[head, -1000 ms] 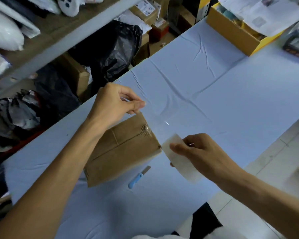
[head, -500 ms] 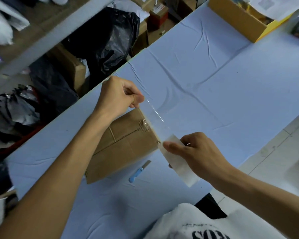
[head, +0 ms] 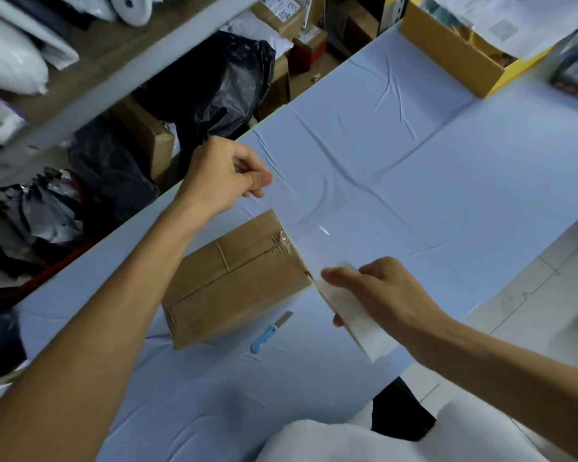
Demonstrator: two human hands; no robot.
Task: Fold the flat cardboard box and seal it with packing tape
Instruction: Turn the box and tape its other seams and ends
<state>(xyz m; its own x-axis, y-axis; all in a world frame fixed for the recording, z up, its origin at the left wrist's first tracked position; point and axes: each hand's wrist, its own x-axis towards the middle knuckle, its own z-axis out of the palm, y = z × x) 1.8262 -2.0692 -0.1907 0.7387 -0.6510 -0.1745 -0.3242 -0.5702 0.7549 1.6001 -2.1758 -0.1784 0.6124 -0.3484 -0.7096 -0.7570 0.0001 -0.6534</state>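
A folded brown cardboard box lies on the pale blue cloth-covered table, a little left of the frame's centre, with crinkled clear tape already across its top seam near the upper right edge. A strip of clear packing tape stretches in the air just past that edge, running from upper left to lower right. The left hand, above the box, pinches the strip's upper end between thumb and forefinger. The right hand, at the box's right corner, is wrapped around the white tape roll, thumb on top. A small blue-handled utility knife lies on the cloth just below the box. A yellow open carton sits in the upper right corner of the frame.
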